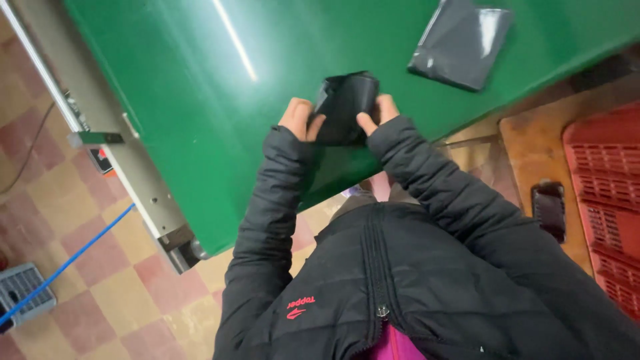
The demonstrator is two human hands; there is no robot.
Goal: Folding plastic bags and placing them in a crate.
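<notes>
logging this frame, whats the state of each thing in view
black bag: folded small, held over the green table
left hand: gripping the bag's left edge
right hand: gripping the bag's right edge
grey bag: lying flat on the table, untouched
phone: lying flat on the wooden surface, screen dark
red crate: contents not visible

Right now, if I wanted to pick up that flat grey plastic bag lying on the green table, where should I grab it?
Probably by the near corner of the flat grey plastic bag, coming from the table's front edge. It lies flat and thin, so a pinch at an edge works best. Both hands, left and right, are busy holding the folded black bundle.
</notes>
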